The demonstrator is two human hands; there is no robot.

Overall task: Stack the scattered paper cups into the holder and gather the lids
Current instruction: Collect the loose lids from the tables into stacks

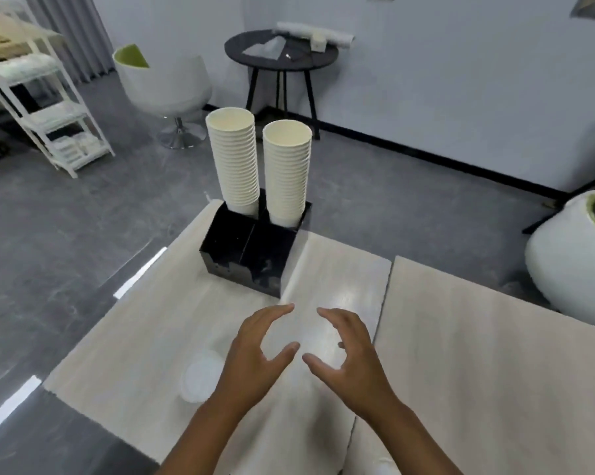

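Cups in two tall ribbed paper stacks (238,166) (286,173) standing in your black boxy holder (248,255), white round lids (200,377) on pale wood-grain tabletop (460,337), your left hand (255,358) and right hand (350,354) fingers spread, grasping nothing.

two cup stacks (234,166), one holder (251,255), two hands (255,358)

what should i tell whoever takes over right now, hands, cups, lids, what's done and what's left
Left hand and right hand: both open, fingers spread, holding nothing, over the table, near side of the holder.
Cups: two tall stacks, left stack and right stack, stand in the black holder at the table's far edge. No loose cups in view.
Lids: white lids lie on the table left of the left hand; they are blurred, so the count is unclear.
Done: cups stacked. Left: gather the lids.
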